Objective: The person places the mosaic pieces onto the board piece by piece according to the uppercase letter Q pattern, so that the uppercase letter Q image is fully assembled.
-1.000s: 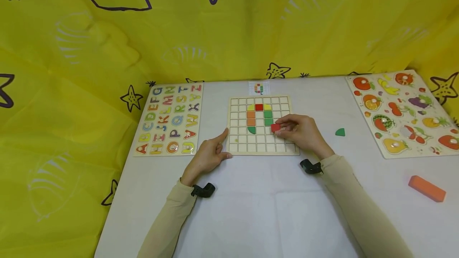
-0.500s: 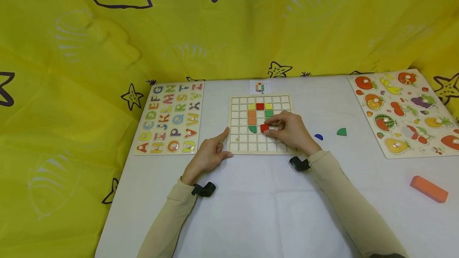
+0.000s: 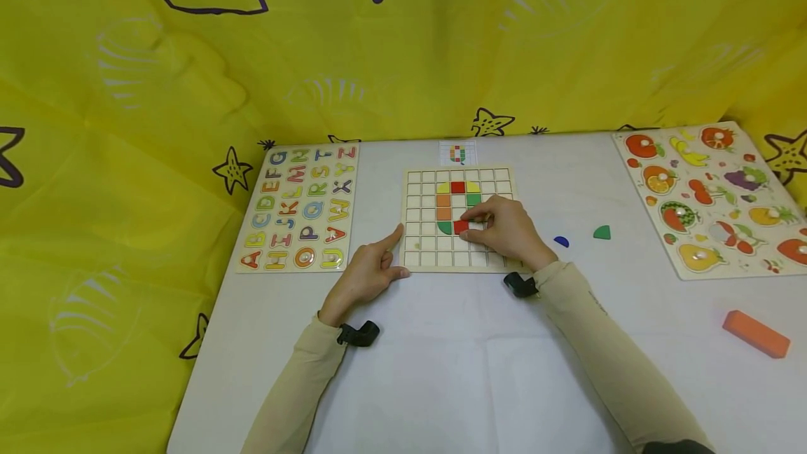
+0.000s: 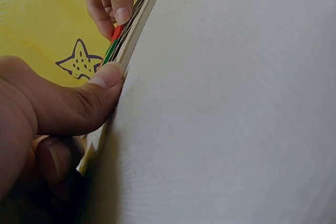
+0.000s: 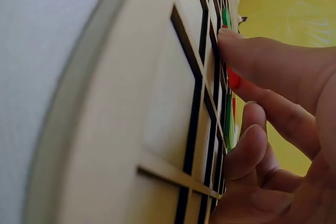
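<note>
A wooden grid board (image 3: 429, 245) lies mid-table with coloured tiles set in a ring. My right hand (image 3: 509, 228) pinches a red square tile (image 3: 461, 228) between thumb and index finger, right at a cell beside the green quarter-round tile (image 3: 444, 228). In the right wrist view, a sliver of the red tile (image 5: 233, 78) shows between the fingers. At the board's near left corner is my left hand (image 3: 367, 270), index finger stretched along the left edge, thumb against the front edge. The left wrist view shows the thumb (image 4: 86, 100) pressing the board's rim.
A small pattern card (image 3: 457, 153) lies behind the board. An alphabet puzzle (image 3: 296, 212) is on the left, a fruit puzzle (image 3: 712, 202) on the right. A blue half-round tile (image 3: 562, 242), a green quarter-round tile (image 3: 602, 232) and an orange block (image 3: 756, 333) lie to the right.
My right hand has carried the red square tile leftward across the board to beside the green quarter-round tile. The blue half-round tile has come into view. My left hand stays put.
</note>
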The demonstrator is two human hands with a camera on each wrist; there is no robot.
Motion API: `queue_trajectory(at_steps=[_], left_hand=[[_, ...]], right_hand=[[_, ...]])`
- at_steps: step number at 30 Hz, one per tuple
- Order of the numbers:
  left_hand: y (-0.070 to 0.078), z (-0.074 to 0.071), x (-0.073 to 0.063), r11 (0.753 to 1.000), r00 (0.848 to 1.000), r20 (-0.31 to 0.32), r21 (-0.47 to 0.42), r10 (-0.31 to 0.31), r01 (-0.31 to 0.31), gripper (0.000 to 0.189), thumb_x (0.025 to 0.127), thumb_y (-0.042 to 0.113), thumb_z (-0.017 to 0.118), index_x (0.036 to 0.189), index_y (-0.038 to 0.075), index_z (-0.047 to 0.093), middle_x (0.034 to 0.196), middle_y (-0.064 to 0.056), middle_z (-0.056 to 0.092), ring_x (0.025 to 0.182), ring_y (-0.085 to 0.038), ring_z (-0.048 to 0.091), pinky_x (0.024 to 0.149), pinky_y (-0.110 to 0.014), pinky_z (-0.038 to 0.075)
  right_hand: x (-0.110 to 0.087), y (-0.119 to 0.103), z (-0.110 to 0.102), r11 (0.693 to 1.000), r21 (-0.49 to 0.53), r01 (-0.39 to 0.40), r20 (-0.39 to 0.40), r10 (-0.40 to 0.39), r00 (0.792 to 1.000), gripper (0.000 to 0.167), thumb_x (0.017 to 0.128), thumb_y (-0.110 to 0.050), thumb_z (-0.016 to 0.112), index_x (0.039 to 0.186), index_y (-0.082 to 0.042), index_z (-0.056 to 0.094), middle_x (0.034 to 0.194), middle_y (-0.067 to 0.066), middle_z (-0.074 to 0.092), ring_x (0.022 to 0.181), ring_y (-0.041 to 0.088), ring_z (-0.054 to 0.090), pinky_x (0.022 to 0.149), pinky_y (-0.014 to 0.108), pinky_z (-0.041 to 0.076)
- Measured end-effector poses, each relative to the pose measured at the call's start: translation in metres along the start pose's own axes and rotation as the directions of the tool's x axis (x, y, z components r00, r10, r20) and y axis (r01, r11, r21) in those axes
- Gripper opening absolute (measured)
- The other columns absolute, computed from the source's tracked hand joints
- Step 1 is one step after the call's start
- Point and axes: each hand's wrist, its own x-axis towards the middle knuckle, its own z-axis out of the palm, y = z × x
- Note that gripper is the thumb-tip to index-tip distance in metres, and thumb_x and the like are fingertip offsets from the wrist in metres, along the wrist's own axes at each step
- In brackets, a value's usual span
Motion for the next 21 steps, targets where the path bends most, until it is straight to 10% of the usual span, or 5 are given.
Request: queue_trajectory(at_steps=[21], left_hand=[[0.0,0.0001,0.0005,1.0,1.0,-0.003,0.01,0.006,-0.006,0.089,0.091,0.016,0.085,0.165,0.008,0.036,0.059,0.007,0.034,0.053,-0.008,0.028,0.058,-0.024,0.027]], right_hand=[[-0.0001,-0.0047,-0.0013,0.998,-0.054,0.012,0.01,-0.012,1.0,0.028,0.085,-0.023,0.091,0.109,-0.011,0.085,0.099,0.01,0.072,0.087,0.024,0.06,0.072,0.035,0.045]])
